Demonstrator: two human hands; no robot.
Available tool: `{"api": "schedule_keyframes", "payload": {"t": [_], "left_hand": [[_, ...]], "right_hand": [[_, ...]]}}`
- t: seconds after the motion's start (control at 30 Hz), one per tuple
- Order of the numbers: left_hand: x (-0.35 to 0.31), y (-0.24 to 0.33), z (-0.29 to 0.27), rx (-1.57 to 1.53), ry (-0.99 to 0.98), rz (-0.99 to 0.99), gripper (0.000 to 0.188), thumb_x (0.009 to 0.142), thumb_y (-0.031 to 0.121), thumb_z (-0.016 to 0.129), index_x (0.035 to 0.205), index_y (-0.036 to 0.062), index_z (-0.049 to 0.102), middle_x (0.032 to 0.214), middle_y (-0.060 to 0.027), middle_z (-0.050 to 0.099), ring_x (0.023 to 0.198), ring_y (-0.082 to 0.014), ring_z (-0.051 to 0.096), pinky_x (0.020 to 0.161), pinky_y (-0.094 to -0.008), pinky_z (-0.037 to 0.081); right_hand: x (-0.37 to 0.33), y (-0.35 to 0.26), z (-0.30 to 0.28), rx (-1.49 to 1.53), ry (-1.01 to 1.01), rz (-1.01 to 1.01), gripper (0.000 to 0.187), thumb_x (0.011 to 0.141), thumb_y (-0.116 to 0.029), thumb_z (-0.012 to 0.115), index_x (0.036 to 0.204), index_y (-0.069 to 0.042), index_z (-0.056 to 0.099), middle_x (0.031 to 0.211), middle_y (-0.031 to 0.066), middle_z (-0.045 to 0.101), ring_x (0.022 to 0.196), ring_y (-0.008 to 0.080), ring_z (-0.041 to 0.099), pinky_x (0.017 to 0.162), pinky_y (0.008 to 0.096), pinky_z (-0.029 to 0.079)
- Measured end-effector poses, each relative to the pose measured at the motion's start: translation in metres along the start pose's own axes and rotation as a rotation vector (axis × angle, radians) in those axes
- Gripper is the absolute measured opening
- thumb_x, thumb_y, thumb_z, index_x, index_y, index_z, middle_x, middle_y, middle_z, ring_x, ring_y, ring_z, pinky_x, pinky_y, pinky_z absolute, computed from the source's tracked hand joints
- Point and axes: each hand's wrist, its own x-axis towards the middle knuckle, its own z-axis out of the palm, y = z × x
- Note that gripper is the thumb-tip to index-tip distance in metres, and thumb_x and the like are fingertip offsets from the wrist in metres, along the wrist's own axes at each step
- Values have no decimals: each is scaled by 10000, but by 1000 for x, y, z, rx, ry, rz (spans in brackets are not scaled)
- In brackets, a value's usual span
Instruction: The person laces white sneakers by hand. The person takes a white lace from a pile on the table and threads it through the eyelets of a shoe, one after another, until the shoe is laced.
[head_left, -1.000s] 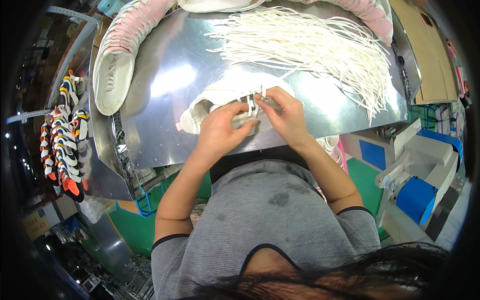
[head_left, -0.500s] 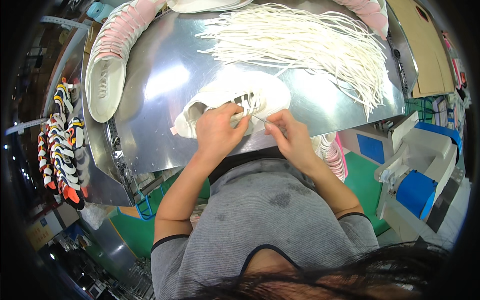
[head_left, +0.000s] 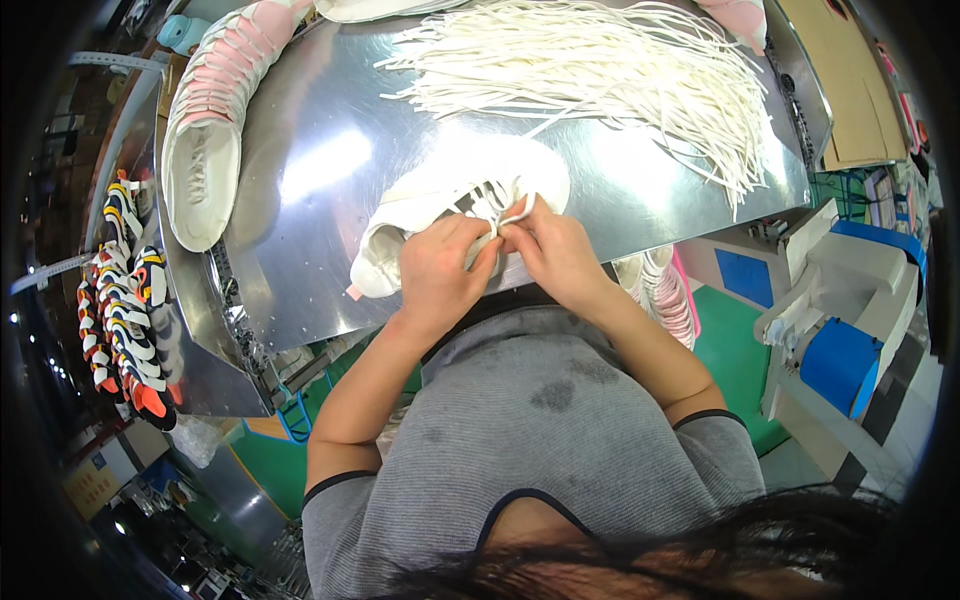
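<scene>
A white shoe upper (head_left: 408, 192) lies on its side on the metal table in front of me, its open heel end to the left and its toe to the right. My left hand (head_left: 441, 266) is closed at its eyelets, thumb and fingertips pinching the white shoelace (head_left: 497, 221). Right beside it, my right hand (head_left: 556, 255) also pinches the lace, and a loop of it stands up above the fingers. Both sets of fingertips nearly touch. The thin metal tool seen earlier in my right hand does not show; the palm may hide it.
A large bundle of white laces (head_left: 570, 70) covers the far side of the metal table (head_left: 300, 260). Nested pink-and-white shoe uppers (head_left: 215, 110) curve along the left edge. Colourful shoe uppers (head_left: 125, 310) hang farther left. A grey machine with blue parts (head_left: 840, 365) stands at right.
My right hand has moved left and up to meet the left hand. It now pinches the lace, and the thin tool has gone from sight. The left hand stays at the eyelets.
</scene>
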Motion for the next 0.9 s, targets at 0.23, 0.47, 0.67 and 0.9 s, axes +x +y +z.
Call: {"api": "schedule_keyframes", "payload": {"t": [0.23, 0.47, 0.67, 0.9], "left_hand": [[-9, -2, -16, 256, 68, 133, 165, 759, 77, 797, 817, 70, 643, 701, -74, 571, 641, -272, 574, 604, -384, 435], [-16, -4, -14, 305, 135, 265, 118, 750, 56, 735, 829, 63, 648, 680, -37, 527, 626, -202, 550, 554, -341, 395], [-20, -8, -13, 263, 97, 269, 196, 722, 33, 774, 880, 52, 659, 692, -60, 553, 616, -240, 550, 552, -360, 411], [-18, -10, -14, 144, 33, 225, 192, 745, 67, 792, 877, 53, 654, 682, -69, 541, 616, -247, 556, 551, -365, 418]], "right_hand": [[-5, -3, -81, -77, 292, -12, 231, 888, -73, 691, 1116, -53, 660, 833, 104, 716, 614, 168, 643, 561, 279, 496], [28, -36, -12, -464, -93, -516, 202, 865, -100, 592, 1061, -62, 622, 809, 88, 700, 755, 321, 683, 607, 390, 523], [49, -23, -12, -224, -338, -197, 179, 861, -201, 680, 1028, -137, 690, 881, 118, 727, 812, 350, 689, 686, 429, 531], [92, -100, -129, 276, 297, -604, 113, 933, -63, 652, 1028, -24, 700, 915, 56, 721, 865, 128, 674, 836, 272, 530]]}}
